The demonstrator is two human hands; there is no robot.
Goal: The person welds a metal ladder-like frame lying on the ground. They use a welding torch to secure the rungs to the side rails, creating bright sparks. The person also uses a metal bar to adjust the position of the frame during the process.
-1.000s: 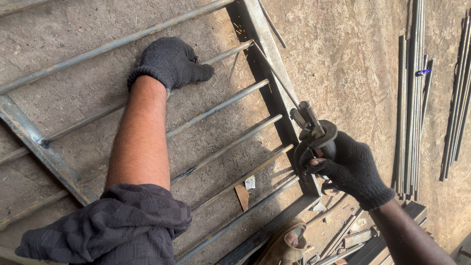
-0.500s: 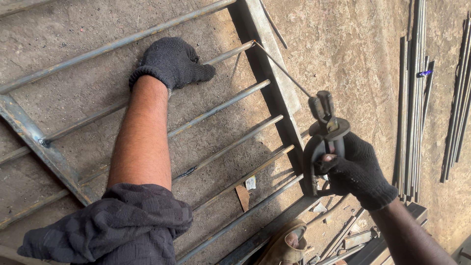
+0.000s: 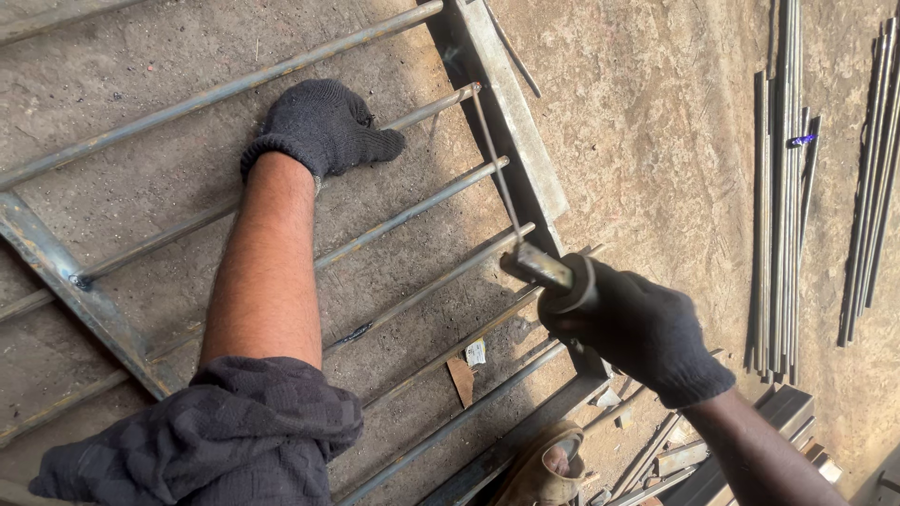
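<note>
A metal grille frame (image 3: 511,112) with several parallel round bars lies flat on the concrete floor. My left hand (image 3: 323,126), in a black knit glove, presses down on one of the bars (image 3: 427,108) near its far end. My right hand (image 3: 637,328), also gloved, grips an electrode holder (image 3: 539,267). A thin welding rod (image 3: 497,169) runs from the holder up to the end of the bar where it meets the frame's flat side rail.
Bundles of long steel rods (image 3: 778,206) lie on the floor at the right, more rods (image 3: 877,169) at the far right. Scrap metal pieces (image 3: 656,454) and a brown shoe (image 3: 544,468) sit near the frame's lower corner.
My right hand has turned the holder over and swung it left and up, bringing the rod's tip to the bar end by the side rail. The left hand has stayed on its bar.
</note>
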